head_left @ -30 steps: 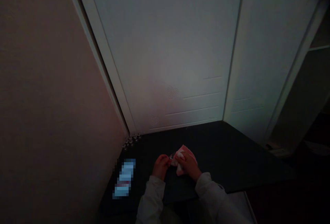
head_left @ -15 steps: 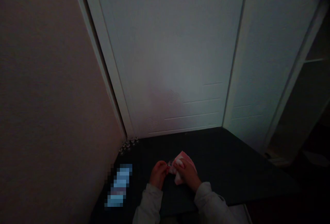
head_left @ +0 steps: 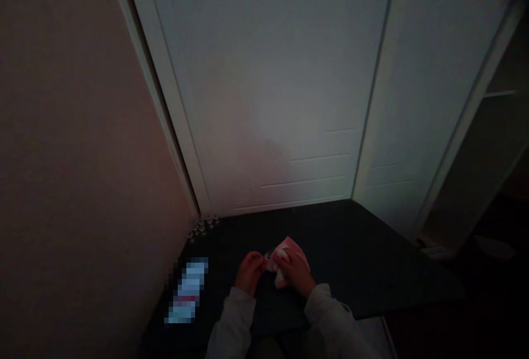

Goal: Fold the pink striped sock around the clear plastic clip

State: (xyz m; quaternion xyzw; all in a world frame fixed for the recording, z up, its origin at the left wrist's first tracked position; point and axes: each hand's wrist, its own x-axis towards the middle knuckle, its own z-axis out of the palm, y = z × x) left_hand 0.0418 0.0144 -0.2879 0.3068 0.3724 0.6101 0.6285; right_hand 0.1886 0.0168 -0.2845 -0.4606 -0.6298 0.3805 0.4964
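Observation:
The scene is very dark. My left hand and my right hand meet low in the middle, over a dark surface. Between them is a small pink and white piece, perhaps folded cloth or paper. My right hand's fingers curl over it and grip it. My left hand's fingers are pinched at its left edge. Both arms wear light grey sleeves.
A pale door or cabinet panel stands behind the surface, with a beige wall on the left. Several small shiny objects sit in the far left corner. A blurred bluish rectangle lies at the left. Dark shelving is at the right.
My hands stay together on the pink and white piece. The view has shifted slightly, so everything sits a little further left.

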